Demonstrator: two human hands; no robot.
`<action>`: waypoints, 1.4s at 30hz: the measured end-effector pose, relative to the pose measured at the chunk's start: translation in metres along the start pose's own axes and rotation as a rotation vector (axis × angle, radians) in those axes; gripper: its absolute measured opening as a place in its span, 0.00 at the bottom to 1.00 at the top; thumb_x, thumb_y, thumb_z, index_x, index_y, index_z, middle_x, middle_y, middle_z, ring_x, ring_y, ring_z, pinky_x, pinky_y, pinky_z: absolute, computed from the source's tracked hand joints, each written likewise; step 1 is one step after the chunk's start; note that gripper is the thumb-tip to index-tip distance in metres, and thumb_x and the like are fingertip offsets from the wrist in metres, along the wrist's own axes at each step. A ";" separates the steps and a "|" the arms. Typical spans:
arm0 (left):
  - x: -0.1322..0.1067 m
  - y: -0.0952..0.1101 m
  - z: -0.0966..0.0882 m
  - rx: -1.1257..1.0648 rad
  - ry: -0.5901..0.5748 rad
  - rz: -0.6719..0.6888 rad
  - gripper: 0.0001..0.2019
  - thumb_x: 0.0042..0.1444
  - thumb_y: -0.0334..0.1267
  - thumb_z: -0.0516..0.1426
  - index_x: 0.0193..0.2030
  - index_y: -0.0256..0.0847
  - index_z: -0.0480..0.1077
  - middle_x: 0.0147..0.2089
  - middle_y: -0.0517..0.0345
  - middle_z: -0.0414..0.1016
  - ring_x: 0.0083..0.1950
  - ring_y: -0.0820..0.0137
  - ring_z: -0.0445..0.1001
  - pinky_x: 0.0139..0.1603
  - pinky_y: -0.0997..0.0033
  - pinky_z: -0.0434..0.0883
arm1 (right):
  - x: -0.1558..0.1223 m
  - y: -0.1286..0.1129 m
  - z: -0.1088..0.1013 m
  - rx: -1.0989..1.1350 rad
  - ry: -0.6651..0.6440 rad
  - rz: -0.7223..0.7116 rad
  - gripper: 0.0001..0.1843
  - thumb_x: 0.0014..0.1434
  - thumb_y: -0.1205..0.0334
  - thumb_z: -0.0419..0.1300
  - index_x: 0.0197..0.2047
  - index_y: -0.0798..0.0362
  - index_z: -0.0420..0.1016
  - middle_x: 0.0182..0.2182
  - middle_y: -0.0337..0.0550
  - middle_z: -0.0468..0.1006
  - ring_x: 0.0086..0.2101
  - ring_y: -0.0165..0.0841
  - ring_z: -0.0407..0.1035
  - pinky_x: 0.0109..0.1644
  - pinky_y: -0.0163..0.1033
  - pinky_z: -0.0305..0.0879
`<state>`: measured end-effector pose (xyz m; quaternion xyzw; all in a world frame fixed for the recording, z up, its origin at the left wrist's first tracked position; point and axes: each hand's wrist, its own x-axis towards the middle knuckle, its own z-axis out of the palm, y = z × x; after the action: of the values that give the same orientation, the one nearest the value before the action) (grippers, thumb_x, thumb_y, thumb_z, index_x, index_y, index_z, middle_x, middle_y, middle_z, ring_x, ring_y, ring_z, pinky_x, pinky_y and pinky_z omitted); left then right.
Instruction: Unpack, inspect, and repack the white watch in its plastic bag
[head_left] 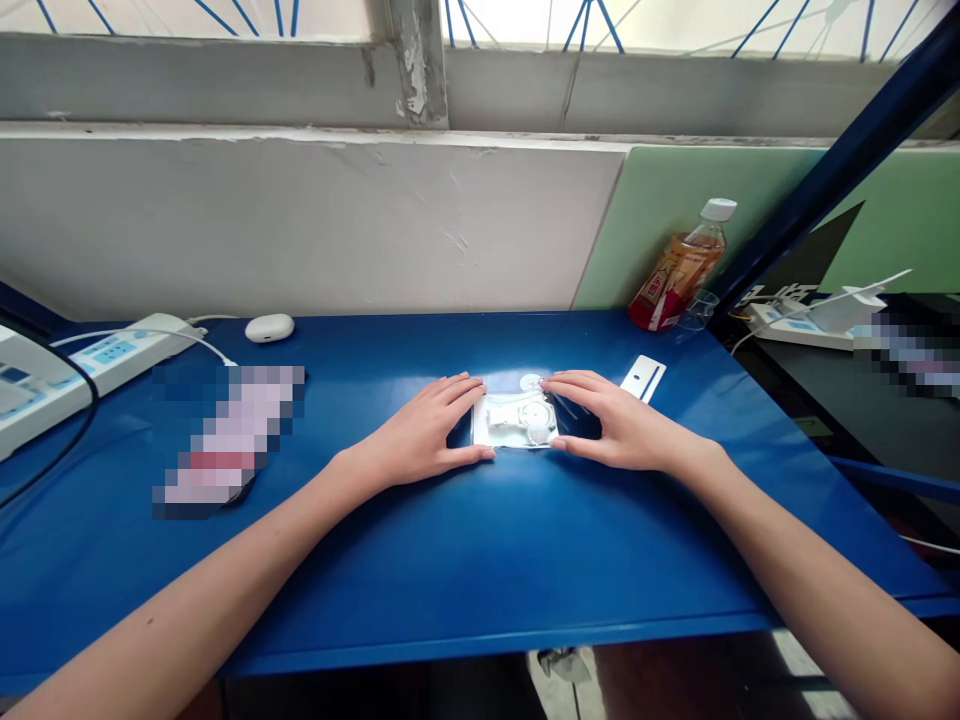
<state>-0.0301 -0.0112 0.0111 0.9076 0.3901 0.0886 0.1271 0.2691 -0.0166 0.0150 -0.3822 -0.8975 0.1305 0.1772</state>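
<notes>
A small clear plastic packet [517, 420] with white parts inside, one of them round, lies on the blue desk [480, 560]. My left hand [424, 430] rests at the packet's left side, thumb and fingers apart, with the tips touching its edge. On the other side, my right hand [615, 420] spreads its thumb and fingers around the right edge. A small round white piece [531, 383] sits just beyond the packet, by the right fingertips. Behind my right hand is a flat white card [643, 378] with a dark slot.
At the left are a white power strip [112, 350], a white earbud case [269, 328] and a blurred-out phone [232, 435] on a cable. A drink bottle [679, 270] leans at the back right near the blue frame post [825, 180]. A wall borders the desk's rear.
</notes>
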 end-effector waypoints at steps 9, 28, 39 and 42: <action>0.000 -0.002 0.006 -0.047 0.066 -0.032 0.39 0.60 0.63 0.56 0.70 0.39 0.58 0.71 0.41 0.60 0.73 0.50 0.57 0.70 0.48 0.59 | 0.000 0.001 0.001 0.022 0.006 0.054 0.37 0.60 0.44 0.62 0.68 0.51 0.65 0.64 0.58 0.68 0.63 0.53 0.63 0.64 0.61 0.65; 0.001 0.001 0.007 -0.017 0.078 -0.047 0.38 0.60 0.61 0.57 0.69 0.38 0.59 0.71 0.41 0.61 0.72 0.49 0.57 0.70 0.47 0.58 | -0.002 0.005 0.002 -0.013 -0.027 0.083 0.40 0.60 0.40 0.61 0.69 0.52 0.62 0.67 0.59 0.63 0.67 0.53 0.56 0.67 0.61 0.59; 0.001 0.000 0.007 0.012 0.043 -0.053 0.40 0.62 0.63 0.55 0.70 0.34 0.58 0.72 0.41 0.59 0.73 0.51 0.55 0.71 0.49 0.56 | -0.002 0.005 -0.001 0.006 -0.068 0.113 0.42 0.60 0.37 0.60 0.69 0.54 0.62 0.67 0.58 0.62 0.66 0.52 0.57 0.68 0.58 0.60; 0.001 0.000 0.008 0.009 0.043 -0.056 0.41 0.61 0.63 0.55 0.70 0.33 0.57 0.72 0.39 0.58 0.73 0.51 0.55 0.71 0.49 0.57 | -0.001 0.006 -0.002 0.011 -0.075 0.121 0.43 0.59 0.37 0.61 0.69 0.55 0.62 0.67 0.58 0.62 0.66 0.52 0.57 0.68 0.58 0.60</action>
<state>-0.0276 -0.0118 0.0039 0.8948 0.4186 0.1025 0.1169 0.2744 -0.0137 0.0143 -0.4298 -0.8780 0.1601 0.1370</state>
